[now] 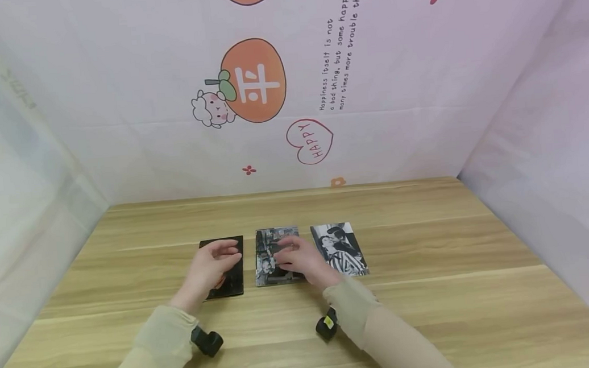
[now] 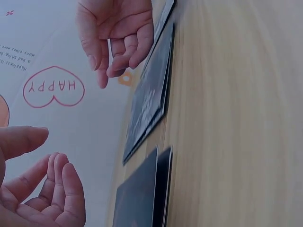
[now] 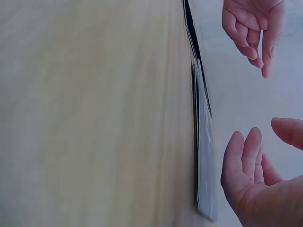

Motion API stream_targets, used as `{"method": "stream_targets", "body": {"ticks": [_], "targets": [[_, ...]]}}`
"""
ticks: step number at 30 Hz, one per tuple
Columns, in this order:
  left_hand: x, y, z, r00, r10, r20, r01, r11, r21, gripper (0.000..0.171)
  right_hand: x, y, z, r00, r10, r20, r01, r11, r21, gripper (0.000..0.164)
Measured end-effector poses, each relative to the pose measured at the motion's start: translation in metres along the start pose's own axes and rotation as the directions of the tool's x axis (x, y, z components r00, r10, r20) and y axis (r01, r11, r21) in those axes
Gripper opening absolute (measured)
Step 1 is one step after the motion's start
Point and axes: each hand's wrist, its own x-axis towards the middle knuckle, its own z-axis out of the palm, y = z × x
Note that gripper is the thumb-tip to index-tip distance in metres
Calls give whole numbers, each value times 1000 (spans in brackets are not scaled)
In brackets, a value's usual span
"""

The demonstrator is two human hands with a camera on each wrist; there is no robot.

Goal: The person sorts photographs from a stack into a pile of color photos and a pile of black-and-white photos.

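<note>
Three flat cards or thin booklets lie in a row on the wooden table. The left one, a black booklet point(image 1: 236, 284), is partly covered by my left hand point(image 1: 209, 270), which hovers over it with loosely bent fingers and an empty grasp. In the middle is a black-and-white picture card point(image 1: 265, 268); above it hangs my right hand point(image 1: 307, 258), also holding nothing. Further right lies another black-and-white card point(image 1: 348, 257) showing two people, its lower left corner near my right wrist. The left wrist view shows layered edges on the dark booklet point(image 2: 137, 196), its cover slightly raised.
The wooden table point(image 1: 436, 299) meets a white printed cloth point(image 1: 389, 143) at the back. Cloth sides rise at left point(image 1: 12, 186) and right point(image 1: 543, 149). Small black cameras point(image 1: 208, 342) sit at both wrists.
</note>
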Motion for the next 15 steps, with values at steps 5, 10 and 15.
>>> {"method": "stream_targets", "body": {"ticks": [5, 10, 15], "targets": [[2, 4, 19, 999, 46, 4, -46, 999, -6, 38, -4, 2, -17, 1000, -3, -30, 3, 1000, -13, 43], [5, 7, 37, 999, 47, 13, -46, 999, -18, 37, -7, 1, -35, 998, 3, -55, -6, 999, -52, 44], [7, 14, 50, 997, 64, 33, -63, 998, -29, 36, -12, -2, -54, 995, 14, -99, -23, 995, -92, 44]]}}
